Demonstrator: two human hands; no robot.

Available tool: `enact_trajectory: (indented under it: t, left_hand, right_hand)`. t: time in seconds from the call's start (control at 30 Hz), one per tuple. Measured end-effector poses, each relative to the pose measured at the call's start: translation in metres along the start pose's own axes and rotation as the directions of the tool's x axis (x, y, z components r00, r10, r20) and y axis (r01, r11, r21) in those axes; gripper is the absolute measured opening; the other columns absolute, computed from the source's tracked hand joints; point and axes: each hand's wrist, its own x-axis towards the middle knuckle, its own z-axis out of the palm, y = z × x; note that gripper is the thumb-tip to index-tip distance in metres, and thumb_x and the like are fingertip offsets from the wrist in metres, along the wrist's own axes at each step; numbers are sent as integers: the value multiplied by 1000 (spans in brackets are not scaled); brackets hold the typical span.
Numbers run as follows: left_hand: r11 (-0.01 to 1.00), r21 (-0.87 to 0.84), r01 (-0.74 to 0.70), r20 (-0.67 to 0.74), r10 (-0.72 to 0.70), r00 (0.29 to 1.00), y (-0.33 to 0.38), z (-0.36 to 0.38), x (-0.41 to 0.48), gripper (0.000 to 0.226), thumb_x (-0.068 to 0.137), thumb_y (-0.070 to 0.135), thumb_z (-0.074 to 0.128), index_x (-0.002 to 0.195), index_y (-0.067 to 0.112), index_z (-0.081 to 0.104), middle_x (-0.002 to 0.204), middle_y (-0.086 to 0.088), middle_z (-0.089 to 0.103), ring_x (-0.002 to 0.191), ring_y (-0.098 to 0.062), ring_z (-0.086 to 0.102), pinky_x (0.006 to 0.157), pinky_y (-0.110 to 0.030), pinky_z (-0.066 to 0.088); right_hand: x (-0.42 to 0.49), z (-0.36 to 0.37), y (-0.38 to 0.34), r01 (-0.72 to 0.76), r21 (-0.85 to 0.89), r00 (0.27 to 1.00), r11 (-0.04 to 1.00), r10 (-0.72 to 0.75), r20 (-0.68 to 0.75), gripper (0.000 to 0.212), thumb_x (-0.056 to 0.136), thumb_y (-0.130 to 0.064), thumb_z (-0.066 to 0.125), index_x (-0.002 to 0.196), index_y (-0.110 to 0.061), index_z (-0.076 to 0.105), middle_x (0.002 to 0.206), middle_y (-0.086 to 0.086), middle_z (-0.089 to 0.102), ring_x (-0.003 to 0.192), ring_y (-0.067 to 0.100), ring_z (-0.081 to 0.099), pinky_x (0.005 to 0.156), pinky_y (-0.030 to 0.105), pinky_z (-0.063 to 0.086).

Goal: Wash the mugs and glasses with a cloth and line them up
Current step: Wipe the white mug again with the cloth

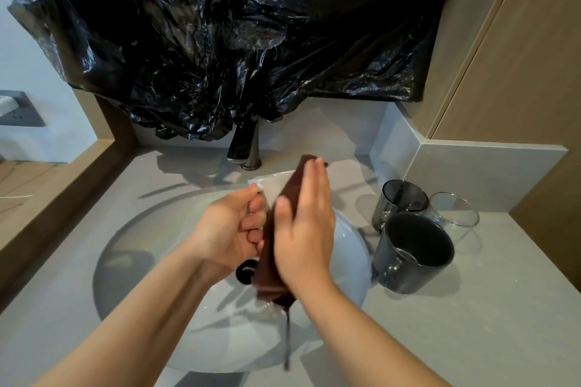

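Over the white sink basin [349, 258] I hold a long brown cloth [270, 261] upright between both hands. My left hand [229, 229] has its fingers curled against the cloth's left side; what lies under them is hidden. My right hand [305, 229] lies flat on the cloth's right side, fingers straight, thumb across the front. Water runs off the cloth's lower end. On the counter to the right stand a dark mug [415, 248], a smoky glass [402, 201] and a clear glass [456, 210], close together.
A dark faucet [245, 148] rises behind the basin, and a black drain stopper [245, 272] shows under the cloth. Black plastic sheeting [235, 34] hangs above. Grey counter [471, 317] surrounds the basin, with wooden panels [518, 72] at the right.
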Motion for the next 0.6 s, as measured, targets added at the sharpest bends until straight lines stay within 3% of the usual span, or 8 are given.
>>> enact_trajectory:
  t: [0.07, 0.17, 0.23, 0.3, 0.4, 0.47, 0.53, 0.6]
  left_hand:
    - [1000, 18, -2, 3, 2, 1000, -2, 1, -1, 43, 99, 33, 34, 58, 18, 34, 43, 6, 24, 39, -10, 25, 44, -21, 27]
    - [1000, 1, 13, 28, -13, 1000, -1, 0, -7, 45, 98, 31, 36, 55, 17, 36, 45, 4, 23, 40, -12, 24, 52, -27, 26]
    - [1000, -14, 10, 26, -9, 1000, 2, -2, -7, 46, 97, 32, 37, 53, 17, 38, 45, 4, 23, 40, -12, 25, 53, -28, 26]
    - [1000, -22, 1, 25, -1, 1000, 2, -2, -4, 44, 97, 33, 37, 56, 18, 37, 44, 6, 23, 40, -11, 25, 48, -26, 29]
    - [1000, 23, -13, 12, 13, 1000, -2, -1, -3, 44, 99, 32, 35, 57, 18, 36, 43, 6, 24, 38, -9, 26, 40, -19, 31]
    - [999, 31, -10, 22, 9, 1000, -3, -2, -5, 46, 97, 32, 37, 54, 17, 37, 44, 5, 23, 39, -11, 25, 45, -24, 30]
    - [998, 49, -25, 42, 23, 999, 0, -6, -9, 45, 95, 32, 40, 53, 17, 37, 46, 4, 22, 42, -13, 25, 50, -26, 30]
    - [998, 57, -41, 70, 37, 997, 7, -11, -12, 42, 89, 34, 45, 51, 17, 37, 47, 4, 21, 43, -13, 24, 47, -26, 33]
  right_hand:
    - [-5, 2, 5, 95, -28, 995, 995, -94, 29, 65, 90, -42, 23, 151, -22, 15, 151, -19, 2, 140, -3, 1, 109, 8, -2]
    - [27, -14, 18, -267, 364, 963, 892, 261, 67, 45, 100, -30, 32, 145, -26, 33, 147, -14, 33, 130, 0, 31, 98, 9, 23]
    - [34, -17, 21, -405, 409, 913, 818, 383, 138, 41, 101, -27, 32, 141, -24, 40, 139, -7, 45, 125, 9, 40, 89, 14, 28]
    - [11, -8, 7, -126, 136, 992, 983, 124, 23, 54, 96, -36, 30, 148, -20, 29, 155, -4, 26, 137, 8, 26, 103, 16, 21]
    - [-12, 5, 9, 196, -77, 978, 978, -200, -59, 60, 91, -38, 29, 148, -21, 26, 153, -11, 5, 142, 4, 5, 113, 17, 3]
    - [3, 0, 17, 17, 228, 997, 974, -1, -72, 48, 90, -39, 35, 138, -34, 36, 150, -15, 21, 139, 3, 20, 113, 15, 13]
    - [23, -5, 25, -330, 605, 935, 724, 339, 105, 35, 85, -42, 44, 117, -38, 55, 135, -9, 52, 126, 11, 46, 109, 26, 32]
    - [32, -12, 33, -557, 682, 811, 474, 487, 324, 32, 77, -49, 55, 95, -26, 67, 102, -1, 68, 103, 21, 60, 92, 35, 45]
